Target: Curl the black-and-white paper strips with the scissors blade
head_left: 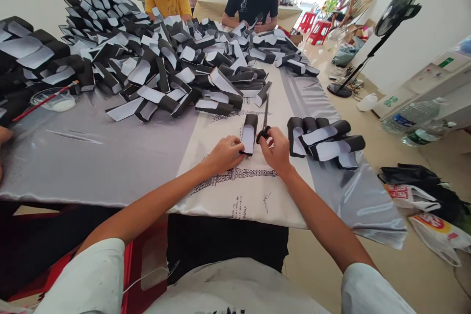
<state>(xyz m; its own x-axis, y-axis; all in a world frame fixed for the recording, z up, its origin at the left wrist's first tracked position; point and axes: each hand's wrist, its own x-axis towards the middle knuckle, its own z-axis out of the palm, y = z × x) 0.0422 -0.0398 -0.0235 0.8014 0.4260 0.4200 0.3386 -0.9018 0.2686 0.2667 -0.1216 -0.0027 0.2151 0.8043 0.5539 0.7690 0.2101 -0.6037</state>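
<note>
My left hand (225, 153) pinches the near end of a folded black-and-white paper piece (249, 135) lying on the white cloth (243, 186). My right hand (276, 148) is closed around the black handles of a pair of scissors (264, 125), whose blades point away from me, just right of that piece. A small stack of similar folded pieces (324, 141) lies to the right of my right hand.
A large heap of the same black-and-white pieces (165, 59) covers the far table over a grey satin cloth (91, 152). A glue dish with a red brush (53, 99) sits at left. Two people sit at the far end. A standing fan (393, 14), bottles and bags are at right.
</note>
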